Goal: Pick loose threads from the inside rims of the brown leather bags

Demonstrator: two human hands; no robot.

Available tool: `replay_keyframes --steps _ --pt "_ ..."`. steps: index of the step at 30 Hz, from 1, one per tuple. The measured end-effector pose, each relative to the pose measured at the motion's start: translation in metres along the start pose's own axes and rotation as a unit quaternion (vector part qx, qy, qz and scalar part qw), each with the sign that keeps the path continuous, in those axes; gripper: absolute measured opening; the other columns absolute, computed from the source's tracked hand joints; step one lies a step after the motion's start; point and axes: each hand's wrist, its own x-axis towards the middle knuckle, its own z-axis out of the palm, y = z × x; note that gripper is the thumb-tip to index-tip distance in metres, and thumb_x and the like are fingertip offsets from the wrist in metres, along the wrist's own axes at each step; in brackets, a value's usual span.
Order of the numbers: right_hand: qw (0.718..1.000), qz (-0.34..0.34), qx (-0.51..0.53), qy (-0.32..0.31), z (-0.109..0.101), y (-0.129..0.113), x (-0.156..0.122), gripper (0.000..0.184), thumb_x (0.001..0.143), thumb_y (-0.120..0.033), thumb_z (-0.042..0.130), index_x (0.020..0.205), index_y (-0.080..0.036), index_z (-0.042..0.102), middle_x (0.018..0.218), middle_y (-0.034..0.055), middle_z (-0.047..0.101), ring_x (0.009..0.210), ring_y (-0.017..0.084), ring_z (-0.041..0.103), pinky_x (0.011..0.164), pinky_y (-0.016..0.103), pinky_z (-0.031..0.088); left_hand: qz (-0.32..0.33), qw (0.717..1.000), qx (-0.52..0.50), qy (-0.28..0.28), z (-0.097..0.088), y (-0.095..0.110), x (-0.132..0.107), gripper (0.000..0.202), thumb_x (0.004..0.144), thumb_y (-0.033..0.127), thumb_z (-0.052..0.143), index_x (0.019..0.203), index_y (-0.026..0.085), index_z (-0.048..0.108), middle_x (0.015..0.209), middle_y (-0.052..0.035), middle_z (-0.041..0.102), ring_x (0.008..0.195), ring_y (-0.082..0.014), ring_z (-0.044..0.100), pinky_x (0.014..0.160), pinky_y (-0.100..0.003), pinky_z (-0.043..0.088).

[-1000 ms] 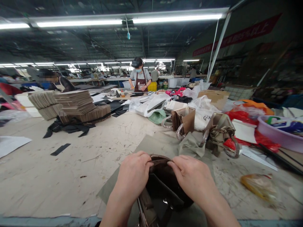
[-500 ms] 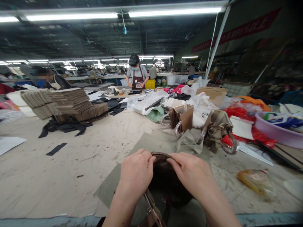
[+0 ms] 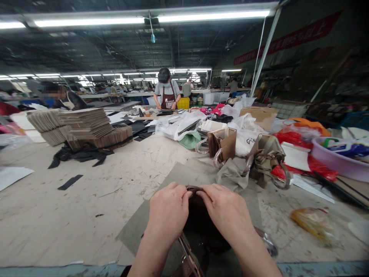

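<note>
A dark brown handbag (image 3: 206, 229) stands at the table's near side with its mouth facing me. My left hand (image 3: 170, 206) pinches the bag's far rim between thumb and fingers. Close beside it, my right hand (image 3: 223, 206) grips the same rim, thumb on the inside. Only a short stretch of rim shows between the two hands. The bag's inside is dark, and my forearms cover much of its sides. A plastic-wrapped handle (image 3: 269, 242) pokes out past my right forearm. Beneath the bag lies a grey-green sheet (image 3: 138, 227).
Brown bags (image 3: 223, 144) and wrapped handles stand beyond my right hand. A lilac basin (image 3: 340, 157) is at the right, with an orange-brown plastic packet (image 3: 311, 221) nearer. Stacked brown boards (image 3: 86, 125) and black strips (image 3: 77, 156) lie left. A person in an apron (image 3: 167, 92) works across the table.
My right hand has slid left along the rim, nearer my left hand. The wrapped handle now shows beside my right forearm.
</note>
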Motion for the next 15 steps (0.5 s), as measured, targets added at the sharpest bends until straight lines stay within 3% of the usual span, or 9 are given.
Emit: replay_keyframes --steps 3,6,12,15 --pt "1.0 -0.002 -0.005 0.0 -0.001 -0.001 0.001 0.013 0.094 -0.025 0.056 0.088 -0.026 0.067 0.085 -0.0015 0.069 0.079 0.017 0.062 0.064 0.028 0.035 0.001 1.0 -0.028 -0.002 0.0 -0.001 0.001 0.022 0.092 0.03 0.05 0.076 0.023 0.062 0.082 0.0008 0.066 0.077 -0.017 0.062 0.064 -0.029 0.034" --pt "1.0 -0.003 -0.012 0.0 -0.003 -0.001 0.003 0.017 0.093 -0.024 0.055 0.08 -0.024 0.066 0.079 -0.0013 0.067 0.075 0.017 0.061 0.061 0.029 0.033 0.001 0.996 -0.094 -0.011 -0.001 -0.006 0.0 0.003 0.087 0.027 0.056 0.088 0.025 0.059 0.087 0.002 0.068 0.082 -0.0182 0.063 0.07 -0.029 0.038" --pt "1.0 -0.004 -0.004 0.01 -0.006 0.004 0.001 0.021 0.091 -0.023 0.056 0.071 -0.022 0.062 0.073 -0.0013 0.063 0.072 0.016 0.06 0.061 0.029 0.032 -0.041 0.982 -0.167 -0.071 -0.01 -0.021 -0.005 0.046 0.078 0.019 0.062 0.121 0.023 0.044 0.112 -0.0055 0.068 0.105 -0.0246 0.062 0.087 -0.035 0.043" --pt "1.0 -0.001 -0.01 -0.001 -0.011 0.009 -0.003 0.02 0.09 -0.023 0.057 0.071 -0.022 0.062 0.072 -0.0014 0.063 0.071 0.017 0.06 0.061 0.029 0.032 -0.022 0.985 -0.13 -0.107 -0.014 -0.023 -0.007 0.035 0.081 0.019 0.058 0.115 0.024 0.053 0.107 -0.0044 0.07 0.102 -0.0262 0.064 0.085 -0.037 0.044"
